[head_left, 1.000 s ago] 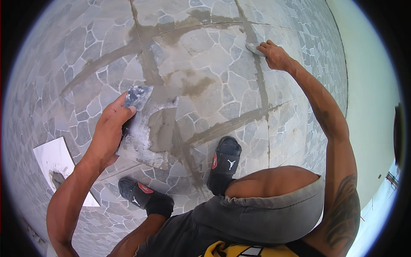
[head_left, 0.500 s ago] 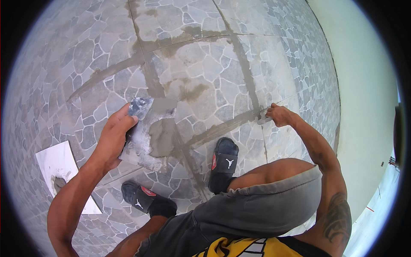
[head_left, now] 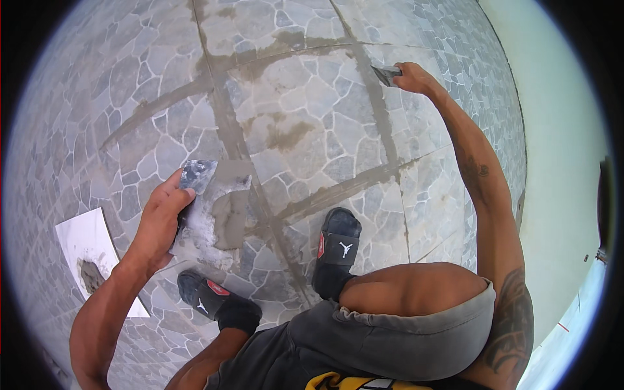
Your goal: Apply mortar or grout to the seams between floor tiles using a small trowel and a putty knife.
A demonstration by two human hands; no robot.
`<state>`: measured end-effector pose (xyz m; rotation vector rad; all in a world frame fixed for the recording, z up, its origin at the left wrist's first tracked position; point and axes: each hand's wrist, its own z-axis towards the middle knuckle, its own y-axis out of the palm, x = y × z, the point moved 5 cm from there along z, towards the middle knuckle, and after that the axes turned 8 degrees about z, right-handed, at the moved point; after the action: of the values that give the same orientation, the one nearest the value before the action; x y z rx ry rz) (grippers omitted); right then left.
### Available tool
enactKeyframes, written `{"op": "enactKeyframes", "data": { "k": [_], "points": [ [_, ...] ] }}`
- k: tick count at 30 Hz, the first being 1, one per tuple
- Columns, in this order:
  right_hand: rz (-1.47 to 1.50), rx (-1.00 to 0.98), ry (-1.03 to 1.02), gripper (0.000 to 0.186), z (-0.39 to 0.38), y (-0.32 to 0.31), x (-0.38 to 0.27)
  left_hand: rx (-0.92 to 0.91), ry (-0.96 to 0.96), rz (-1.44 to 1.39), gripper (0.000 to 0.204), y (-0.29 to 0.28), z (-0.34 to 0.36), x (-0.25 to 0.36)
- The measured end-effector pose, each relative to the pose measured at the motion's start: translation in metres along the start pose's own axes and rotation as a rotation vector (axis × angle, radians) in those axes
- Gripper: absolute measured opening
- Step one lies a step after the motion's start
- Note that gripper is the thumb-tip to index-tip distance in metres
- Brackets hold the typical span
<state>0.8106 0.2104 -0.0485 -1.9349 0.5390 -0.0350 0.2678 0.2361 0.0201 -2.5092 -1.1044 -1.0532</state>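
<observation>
Person squats on a stone-pattern tiled floor point(head_left: 130, 84), both feet in black slides — left slide point(head_left: 211, 298) near, right slide point(head_left: 337, 250) a bit farther and to the right.

Left hand point(head_left: 159, 221) is closed round the handle of a small trowel point(head_left: 195, 175); blade is smeared w/ grey grout and is held tilted just above the floor, near-left of centre. Just right of the blade lies a wet patch of grout point(head_left: 227, 218), spread over a joint and partly whitish at its near-left edge.

Right hand point(head_left: 413, 78) reaches far right w/ arm stretched out, fingers closed on a small flat scraper point(head_left: 388, 73); its edge sits on a grouted joint line point(head_left: 377, 110) that runs near-far. Can't tell if the blade presses or just touches.

Dark grout bands cross the floor btw the big tiles — one long joint runs from far centre towards the feet, others cross it at an angle.

At the near left, well apart from the trowel, a white board point(head_left: 91, 247) lies flat on the floor w/ a dab of grey grout near its lower edge. Pale wall point(head_left: 559, 162) at the right.
</observation>
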Motion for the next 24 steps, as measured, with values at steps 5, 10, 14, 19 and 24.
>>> {"op": "enactKeyframes", "data": {
  "k": [5, 10, 14, 19, 24],
  "points": [
    [-0.179, 0.008, -0.013, 0.035, 0.080, -0.006, -0.024, 0.048, -0.038, 0.003, 0.052, -0.001, -0.004, -0.008],
    [-0.340, -0.041, -0.300, 0.045, 0.108, 0.016, -0.037, 0.087, -0.064, -0.018, 0.058, -0.008, -0.003, -0.017],
    [-0.329, 0.059, -0.332, 0.047, 0.081, 0.032, -0.037, 0.045, -0.095, -0.035, 0.059, -0.010, 0.007, -0.019],
    [-0.313, 0.022, -0.450, 0.041, -0.005, 0.063, -0.015, 0.047, -0.111, 0.049, 0.060, 0.002, 0.041, 0.005],
    [-0.196, -0.062, -0.416, 0.047, -0.102, 0.100, -0.015, -0.070, 0.012, 0.046, 0.057, 0.021, 0.055, 0.038]
  ]
}}
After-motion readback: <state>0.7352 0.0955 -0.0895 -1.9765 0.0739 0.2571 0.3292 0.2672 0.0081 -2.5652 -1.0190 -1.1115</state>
